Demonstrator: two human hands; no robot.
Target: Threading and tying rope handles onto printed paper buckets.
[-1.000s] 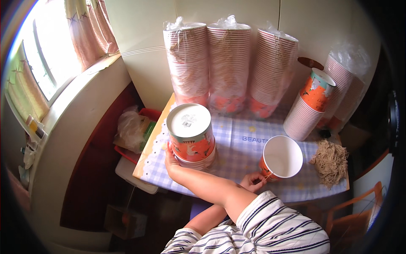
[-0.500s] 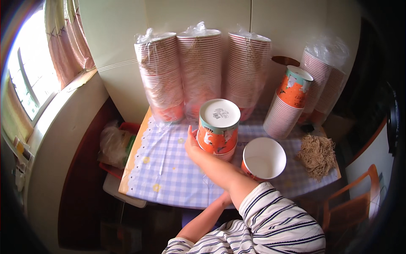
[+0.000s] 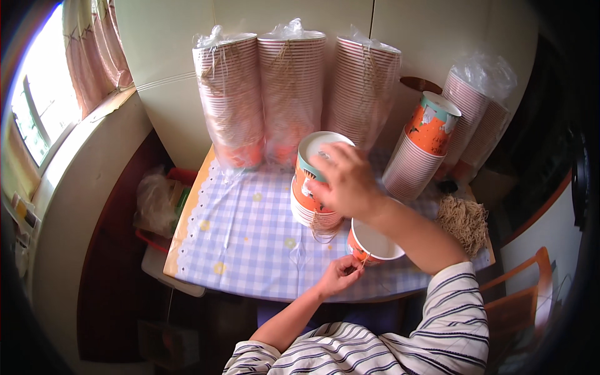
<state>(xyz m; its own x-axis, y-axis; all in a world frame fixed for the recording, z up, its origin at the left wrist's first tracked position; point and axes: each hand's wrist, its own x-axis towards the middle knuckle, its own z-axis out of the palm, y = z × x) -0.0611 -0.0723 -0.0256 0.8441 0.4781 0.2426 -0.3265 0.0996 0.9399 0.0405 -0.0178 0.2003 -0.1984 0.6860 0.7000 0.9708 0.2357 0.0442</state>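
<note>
Cup stack (image 3: 315, 194) mid-table (image 3: 244, 244); open cup (image 3: 373, 245) right-front; wrapped stacks (image 3: 294, 87) behind.

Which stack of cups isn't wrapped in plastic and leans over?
The leaning stack on the right, topped with an orange cup. It is bare and tilted; the tall stacks at the wall are bagged and upright.

**Table with checked cloth: contents**

Small table (image 3: 187, 265) against a pale wall, covered by a blue-and-white checked cloth (image 3: 250, 237) with a scalloped, dotted edge.

- Three tall plastic-wrapped stacks of paper cups (image 3: 294, 87), upright along the back edge, side by side.
- Leaning stack of orange-printed cups (image 3: 420, 156) at the right rear, beside further bagged stacks (image 3: 478, 112).
- Short stack of orange cups (image 3: 310, 203), mid-table.
- Single open cup (image 3: 375, 247), near the front edge.
- Heap of tan string (image 3: 464, 220), right side.
</note>
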